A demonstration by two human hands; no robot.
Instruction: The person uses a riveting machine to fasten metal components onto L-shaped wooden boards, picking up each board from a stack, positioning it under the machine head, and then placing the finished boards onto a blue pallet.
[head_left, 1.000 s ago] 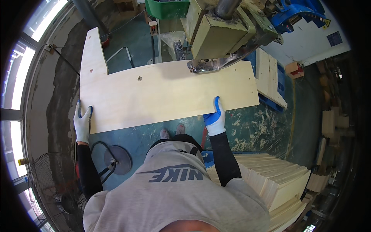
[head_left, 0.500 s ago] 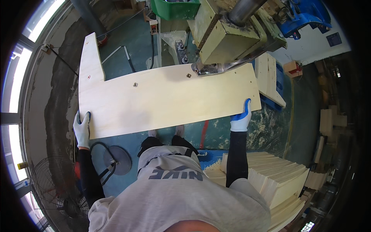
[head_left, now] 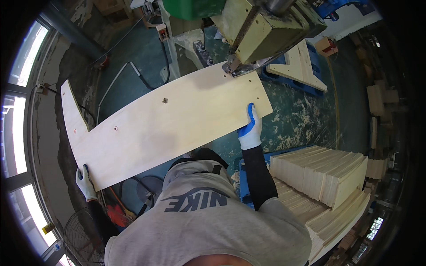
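A large pale plywood panel [head_left: 146, 137] spans the space before me, with a narrow arm jutting from its far left end and several small holes, some with metal inserts. My left hand [head_left: 85, 182], in a white and blue glove, grips its near left corner. My right hand [head_left: 251, 128], gloved alike, clasps the near edge toward the right end, thumb on top. The panel's far edge lies under the head of a greenish machine [head_left: 275, 40], by a metal guide [head_left: 244, 68]. The underside of the panel and the fingers beneath it are hidden.
Stacked plywood pieces [head_left: 319, 173] stand on a blue pallet at my right. Beyond the panel, more cut boards [head_left: 297, 66] lie on another blue pallet. A wire fan [head_left: 82, 235] stands at lower left, and a green bin [head_left: 193, 8] is at the machine.
The panel has shifted left and tilted, its left end swinging nearer to me. Both hands moved with it, keeping their grip. My view has turned slightly, showing more of the stack at right.
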